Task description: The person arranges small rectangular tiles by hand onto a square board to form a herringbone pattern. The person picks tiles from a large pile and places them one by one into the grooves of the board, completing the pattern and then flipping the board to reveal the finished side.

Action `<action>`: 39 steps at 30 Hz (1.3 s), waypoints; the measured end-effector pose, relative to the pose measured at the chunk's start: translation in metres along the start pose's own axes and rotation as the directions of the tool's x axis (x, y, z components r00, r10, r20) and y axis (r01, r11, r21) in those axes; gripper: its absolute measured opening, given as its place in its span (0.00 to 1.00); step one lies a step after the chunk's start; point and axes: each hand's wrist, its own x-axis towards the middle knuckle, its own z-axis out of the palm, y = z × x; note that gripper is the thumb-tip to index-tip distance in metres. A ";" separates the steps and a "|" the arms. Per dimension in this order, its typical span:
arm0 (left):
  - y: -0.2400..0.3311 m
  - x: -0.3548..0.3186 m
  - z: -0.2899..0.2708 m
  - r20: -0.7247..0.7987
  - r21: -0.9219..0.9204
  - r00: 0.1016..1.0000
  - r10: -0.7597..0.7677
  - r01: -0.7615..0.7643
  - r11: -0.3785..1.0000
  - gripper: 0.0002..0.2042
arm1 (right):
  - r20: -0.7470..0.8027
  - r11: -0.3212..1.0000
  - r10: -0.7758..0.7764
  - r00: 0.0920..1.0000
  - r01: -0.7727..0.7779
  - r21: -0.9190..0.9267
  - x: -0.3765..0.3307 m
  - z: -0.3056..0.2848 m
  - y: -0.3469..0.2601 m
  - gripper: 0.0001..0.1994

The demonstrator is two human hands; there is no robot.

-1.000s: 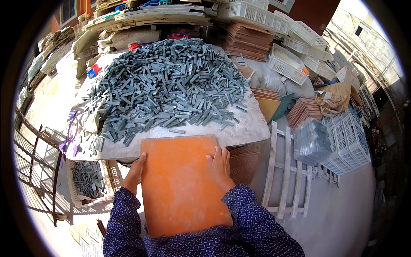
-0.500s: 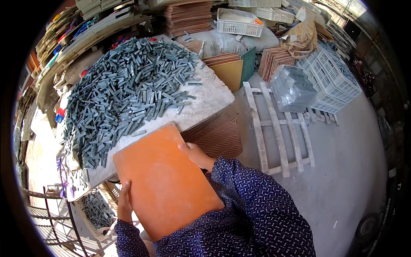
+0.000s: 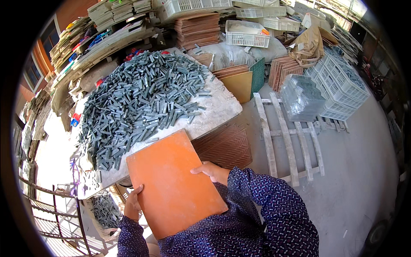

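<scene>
Between my two hands I hold a flat orange board [image 3: 175, 184], tilted, its near edge against my patterned clothing. My left hand [image 3: 133, 205] grips its left edge, thumb on top and the other fingers hidden underneath. On the right edge my right hand [image 3: 210, 172] is closed the same way, with the thumb lying on the upper face. The board's far corner overlaps the near edge of a pale worktable [image 3: 218, 107]. Heaped on that table is a large pile of small grey-green stone strips [image 3: 145, 98].
Left of me stands a crate [image 3: 107, 210] of similar strips beside a metal rack [image 3: 55, 214]. Brown ridged boards [image 3: 227, 147] lean under the table. To the right are a wooden pallet [image 3: 282, 132], a plastic-wrapped stack [image 3: 302, 98] and white crates [image 3: 338, 88].
The view has shifted, so the surroundings appear lower and farther right. Both hands still hold the orange board, which shows little movement relative to my body.
</scene>
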 end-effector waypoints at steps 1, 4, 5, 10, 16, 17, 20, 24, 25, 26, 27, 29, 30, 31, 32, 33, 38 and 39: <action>0.001 0.003 0.006 -0.016 0.008 0.999 0.032 -0.032 0.999 0.24 | 0.003 1.000 -0.009 1.000 0.009 -0.006 -0.003 -0.001 -0.001 0.24; 0.020 -0.035 0.040 0.039 0.009 0.971 0.234 -0.235 0.972 0.24 | 0.037 0.995 -0.080 0.996 0.082 -0.049 -0.011 0.014 -0.031 0.24; 0.033 -0.049 0.049 0.033 0.029 0.960 0.277 -0.277 0.960 0.24 | 0.049 0.988 -0.120 0.992 0.124 -0.088 -0.017 0.026 -0.046 0.24; 0.095 -0.095 0.094 0.169 0.066 0.643 0.747 -0.763 0.642 0.24 | 0.268 0.639 -0.633 0.727 0.685 -0.350 -0.046 0.060 -0.113 0.22; 0.113 -0.118 0.056 0.302 0.408 0.598 0.742 -0.785 0.467 0.19 | 0.435 0.572 -0.574 0.694 0.720 -0.393 -0.066 0.072 -0.146 0.11; 0.106 -0.127 0.063 0.536 0.665 0.326 0.778 -0.731 -0.152 0.16 | 0.712 -0.184 -0.644 0.282 0.846 -0.501 -0.058 0.067 -0.138 0.12; 0.051 -0.091 0.034 0.484 0.753 0.346 0.804 -0.632 -0.181 0.14 | 0.758 -0.536 -0.620 0.200 0.598 -0.596 -0.050 0.045 -0.085 0.12; -0.004 -0.065 0.005 0.535 0.793 0.285 0.795 -0.493 -0.357 0.16 | 0.755 -0.627 -0.628 0.190 0.452 -0.635 -0.027 0.020 -0.036 0.13; -0.008 -0.061 0.003 0.549 0.792 0.272 0.790 -0.472 -0.388 0.16 | 0.751 -0.643 -0.634 0.184 0.414 -0.644 -0.022 0.017 -0.031 0.13; -0.011 -0.056 0.002 0.572 0.786 0.248 0.782 -0.438 -0.436 0.17 | 0.763 -0.671 -0.615 0.200 0.376 -0.639 -0.015 0.014 -0.030 0.14; -0.010 -0.048 0.003 0.567 0.790 0.243 0.787 -0.433 -0.435 0.18 | 0.751 -0.655 -0.623 0.218 0.380 -0.653 -0.006 0.010 -0.031 0.14; -0.006 -0.034 0.001 0.551 0.802 0.224 0.804 -0.408 -0.436 0.18 | 0.738 -0.631 -0.630 0.239 0.396 -0.667 0.008 0.013 -0.040 0.15; -0.006 -0.029 -0.004 0.569 0.796 0.214 0.794 -0.385 -0.467 0.18 | 0.732 -0.617 -0.637 0.244 0.409 -0.673 0.012 0.015 -0.038 0.15; -0.007 -0.024 -0.003 0.576 0.794 0.216 0.789 -0.379 -0.476 0.19 | 0.742 -0.634 -0.622 0.251 0.394 -0.665 0.015 0.008 -0.037 0.15; -0.009 -0.018 -0.002 0.583 0.791 0.218 0.783 -0.373 -0.485 0.19 | 0.751 -0.651 -0.608 0.258 0.379 -0.658 0.019 0.002 -0.037 0.15; -0.009 -0.013 -0.001 0.591 0.787 0.219 0.777 -0.367 -0.495 0.19 | 0.759 -0.668 -0.594 0.266 0.362 -0.650 0.021 -0.005 -0.038 0.15; 0.016 -0.030 0.001 0.586 0.808 0.520 0.621 -0.321 -0.493 0.22 | 0.734 -0.653 -0.461 0.498 0.369 -0.661 -0.004 0.012 -0.073 0.18; 0.023 -0.027 0.003 0.548 0.836 0.534 0.643 -0.321 -0.445 0.22 | 0.730 -0.672 -0.451 0.513 0.343 -0.656 -0.009 0.018 -0.086 0.19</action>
